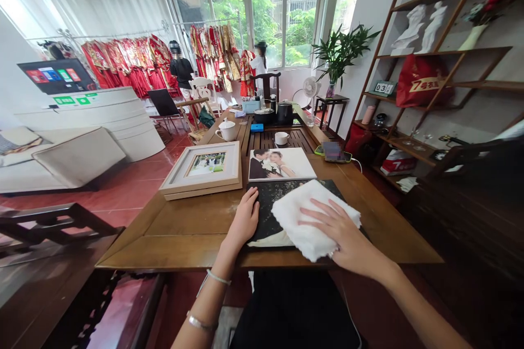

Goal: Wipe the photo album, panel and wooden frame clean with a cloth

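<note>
A dark photo panel [266, 199] lies flat at the near edge of the wooden table, with pale specks on its black surface and a light patch at its lower part. My left hand [246, 215] holds it by the left edge, fingers close together. On its right half, my right hand [327, 226] has hold of a folded white cloth [292, 202], fingers spread over the top and thumb at the near edge. The cloth hides much of the panel. Just beyond lies a couple's photo panel [282, 166]. Wood-framed photos [204, 166] are stacked to the left.
The wooden table [196, 223] carries a white lidded teapot [227, 130], a white cup [281, 138], a blue box [257, 127], a dark kettle [284, 113] and a phone [336, 151] on a cable. Shelves [429, 54] stand right. Two people are near the garment racks.
</note>
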The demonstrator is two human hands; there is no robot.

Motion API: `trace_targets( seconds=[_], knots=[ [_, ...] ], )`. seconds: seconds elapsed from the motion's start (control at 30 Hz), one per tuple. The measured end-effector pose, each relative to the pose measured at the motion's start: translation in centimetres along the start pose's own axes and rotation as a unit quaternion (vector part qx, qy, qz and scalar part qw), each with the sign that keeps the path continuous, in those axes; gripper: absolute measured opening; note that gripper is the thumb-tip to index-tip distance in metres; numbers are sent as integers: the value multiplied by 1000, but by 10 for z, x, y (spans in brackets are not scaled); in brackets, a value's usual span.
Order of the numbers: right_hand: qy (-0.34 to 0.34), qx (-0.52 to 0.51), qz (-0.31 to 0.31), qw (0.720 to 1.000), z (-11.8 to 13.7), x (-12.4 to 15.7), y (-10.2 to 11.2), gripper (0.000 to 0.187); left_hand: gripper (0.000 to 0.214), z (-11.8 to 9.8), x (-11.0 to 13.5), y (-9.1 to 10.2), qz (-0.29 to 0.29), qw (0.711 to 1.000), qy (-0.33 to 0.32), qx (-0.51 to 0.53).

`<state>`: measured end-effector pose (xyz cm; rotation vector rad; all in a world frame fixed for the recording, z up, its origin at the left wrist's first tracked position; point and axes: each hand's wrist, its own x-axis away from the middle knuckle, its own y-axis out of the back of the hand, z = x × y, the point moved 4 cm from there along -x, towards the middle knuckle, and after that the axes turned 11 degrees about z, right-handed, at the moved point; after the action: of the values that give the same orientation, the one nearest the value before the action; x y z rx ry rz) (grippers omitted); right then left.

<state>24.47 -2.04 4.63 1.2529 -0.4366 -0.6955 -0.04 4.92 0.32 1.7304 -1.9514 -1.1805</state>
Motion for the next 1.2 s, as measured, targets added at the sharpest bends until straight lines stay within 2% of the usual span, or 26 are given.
trace_targets(
  seconds=[0.13,0.3,0.4,0.5,0.67,0.73,0.83,0.93,1.03,1.1,1.2],
  knots=[
    [13,-30,24,999,6,29,1,73,37,-1,0,1,10,1000,0,1],
    [-54,-17,-17,998,-33,37,4,73,37,-2,1,1,16,1000,4,0],
    [-99,4,-53,994,-64,23,7,74,38,-2,1,1,18,1000,4,-3],
    [-118,18,-60,991,-88,-3,11,67,38,-1,0,0,20,1000,6,-3],
    [-140,32,-46,989,-104,-47,17,56,37,-1,0,1,13,1000,-3,0],
    [-148,38,-42,987,-99,-53,17,55,38,0,0,0,9,1000,0,-2],
    [-121,46,-44,991,-76,-44,13,61,37,1,0,0,-1,1000,0,-3],
    [-59,36,-36,997,-39,-17,6,78,37,1,0,-1,-8,1000,-4,-2],
    [-27,16,-4,999,-9,18,1,82,37,1,0,-1,-2,1000,-5,-5],
    [-11,5,18,1000,2,39,-1,78,38,1,-1,0,9,1000,-3,-9],
    [-14,-9,25,1000,-1,59,0,72,38,1,-1,1,19,1000,-7,-7]
  ],
)
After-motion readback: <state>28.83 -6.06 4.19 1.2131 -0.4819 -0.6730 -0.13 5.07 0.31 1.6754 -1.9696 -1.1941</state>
